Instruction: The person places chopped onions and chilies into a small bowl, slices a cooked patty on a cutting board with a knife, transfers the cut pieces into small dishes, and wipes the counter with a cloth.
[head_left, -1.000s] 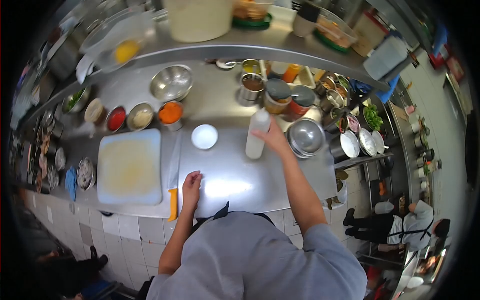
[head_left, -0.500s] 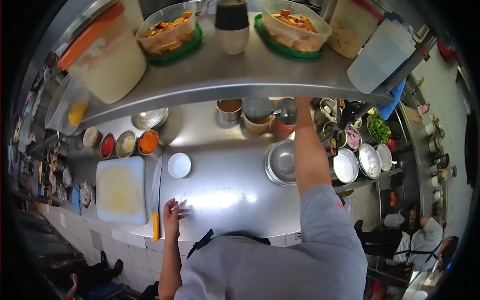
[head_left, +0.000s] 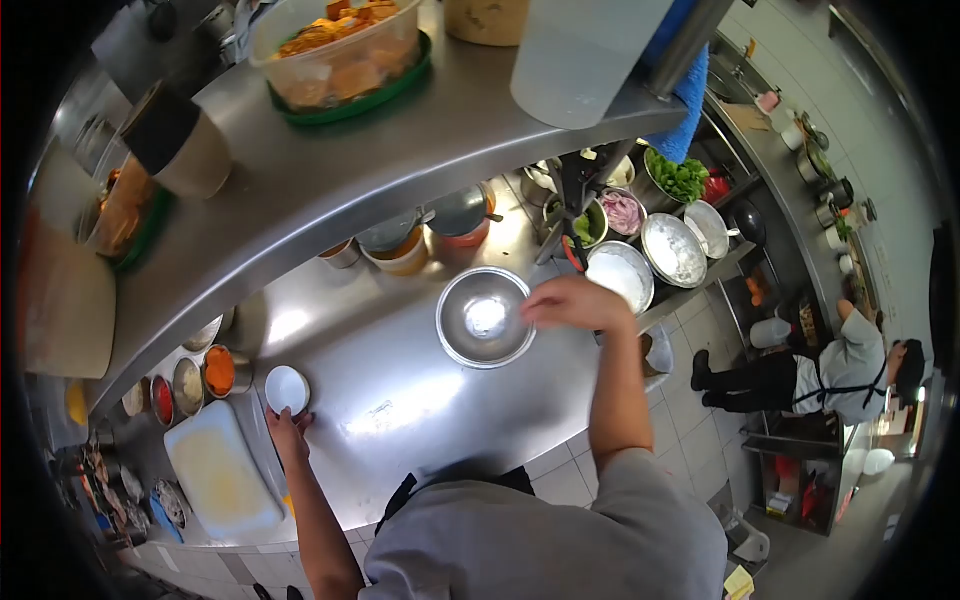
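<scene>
Hands moved: left hand (head_left: 289, 430) to white bowl (head_left: 288, 386), right hand (head_left: 578, 303) to steel bowl (head_left: 485, 320).
Left grip is clamped on its bowl; right grip, we cannot tell. Steel bowl: on bench (head_left: 520, 420), not yet lifted.

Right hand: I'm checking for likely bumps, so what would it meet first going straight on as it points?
The metal bowl, most likely its rim: the right hand points at it, fingertips at or over that edge. Depth is unclear, so they may already touch or pass above.
</scene>
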